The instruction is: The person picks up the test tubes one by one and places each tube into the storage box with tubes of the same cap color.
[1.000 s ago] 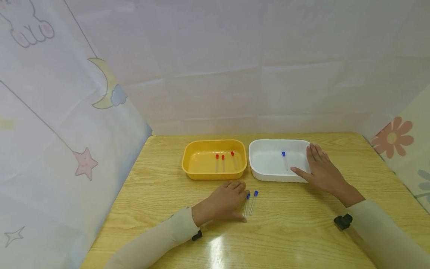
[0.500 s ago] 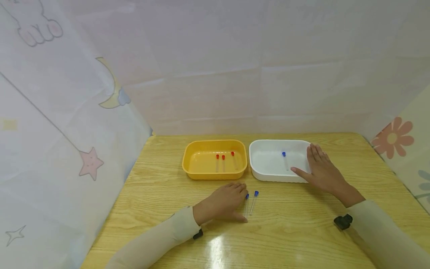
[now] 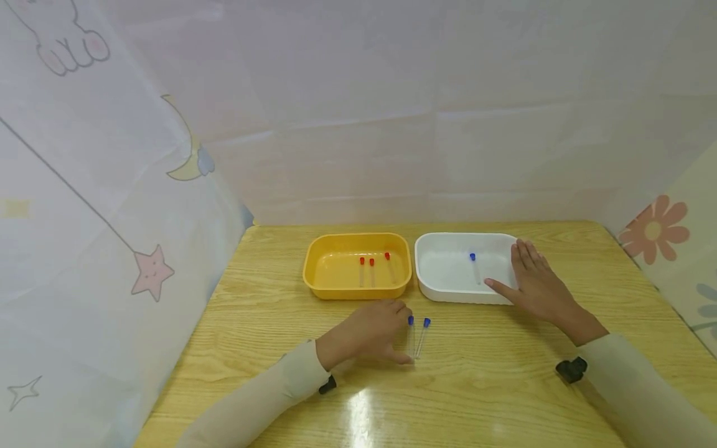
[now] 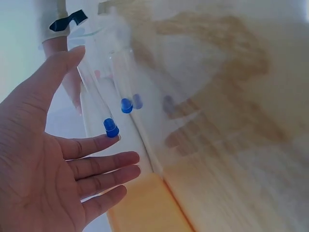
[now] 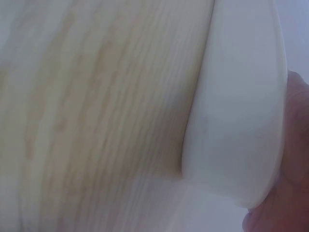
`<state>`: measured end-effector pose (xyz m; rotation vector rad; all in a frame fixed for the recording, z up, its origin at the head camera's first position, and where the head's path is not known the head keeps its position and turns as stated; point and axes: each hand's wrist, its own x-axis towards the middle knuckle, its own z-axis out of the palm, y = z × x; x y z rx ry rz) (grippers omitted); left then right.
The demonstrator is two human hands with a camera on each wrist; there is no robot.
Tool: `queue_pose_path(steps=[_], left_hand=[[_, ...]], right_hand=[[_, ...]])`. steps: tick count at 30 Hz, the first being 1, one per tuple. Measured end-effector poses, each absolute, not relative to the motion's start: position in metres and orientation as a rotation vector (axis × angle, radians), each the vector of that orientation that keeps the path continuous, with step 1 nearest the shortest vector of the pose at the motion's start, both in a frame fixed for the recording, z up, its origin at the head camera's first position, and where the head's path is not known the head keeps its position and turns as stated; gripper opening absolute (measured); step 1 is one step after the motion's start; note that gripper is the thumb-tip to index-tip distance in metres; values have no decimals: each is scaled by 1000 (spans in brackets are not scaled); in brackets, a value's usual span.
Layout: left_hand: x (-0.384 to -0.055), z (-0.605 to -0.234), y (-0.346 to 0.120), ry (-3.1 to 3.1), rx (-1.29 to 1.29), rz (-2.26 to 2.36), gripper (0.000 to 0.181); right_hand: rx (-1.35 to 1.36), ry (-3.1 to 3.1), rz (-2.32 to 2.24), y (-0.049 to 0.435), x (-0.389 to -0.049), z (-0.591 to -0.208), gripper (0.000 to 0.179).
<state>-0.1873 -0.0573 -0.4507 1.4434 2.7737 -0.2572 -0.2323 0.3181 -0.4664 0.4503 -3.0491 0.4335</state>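
Half a second ago the tube's (image 3: 412, 340) blue cap stood lower, beside the left hand (image 3: 370, 333); it has since tipped up and away from the person. The left grip now pinches that tube end to end, thumb at its base and forefinger at its cap; judging by how far the cap sits from its reflection, it has probably left the tabletop (image 3: 459, 392). So the picking-up seems just begun. Right of this grip, near it, a second tube (image 3: 422, 340) lies untouched. Beyond the grip sits the yellow tray (image 3: 355, 293), with three red-capped tubes (image 3: 372, 274); beyond and to the right, the white tray (image 3: 465, 297) has one blue-capped tube (image 3: 476, 270). The right hand (image 3: 539, 287), fingers straight, stays against the white tray's right end.
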Motion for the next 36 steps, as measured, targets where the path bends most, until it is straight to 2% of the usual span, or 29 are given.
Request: queue_pose_path(steps=[10, 36], left_hand=[[-192, -442, -61, 2798, 1418, -152, 95], [-198, -429, -59, 2815, 1449, 42, 90]], right_hand=[[459, -3042, 424, 319, -232, -467, 109], [460, -3037, 440, 318, -232, -466, 109]])
